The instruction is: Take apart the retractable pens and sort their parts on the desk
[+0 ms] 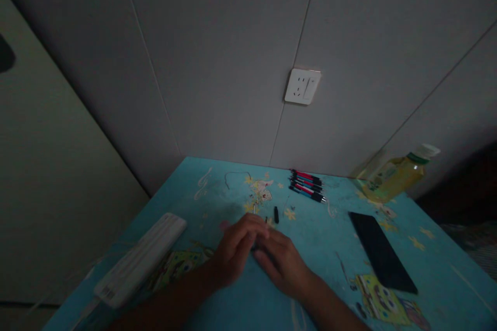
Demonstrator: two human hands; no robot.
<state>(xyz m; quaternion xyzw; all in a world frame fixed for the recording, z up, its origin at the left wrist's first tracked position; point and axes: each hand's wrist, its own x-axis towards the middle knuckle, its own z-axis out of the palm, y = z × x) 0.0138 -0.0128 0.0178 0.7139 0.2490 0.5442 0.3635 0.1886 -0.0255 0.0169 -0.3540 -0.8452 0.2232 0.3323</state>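
Note:
My left hand (236, 245) and my right hand (280, 259) meet over the blue patterned table (217, 196), fingers bent toward each other. Both are closed around something small and dark between them, mostly hidden by the fingers. A thin light tip (254, 209) shows just above the left fingers. Just beyond the right fingers lies a short black pen part (276, 214). Several pens (306, 185) with red, blue and black barrels lie in a row farther back, near the wall.
A white power strip (140, 259) lies at the left. At the right are a flat black rectangular object (382, 252) and a tilted bottle of yellow liquid (394, 178). The wall (217, 88) with a white socket (303, 86) rises behind the table.

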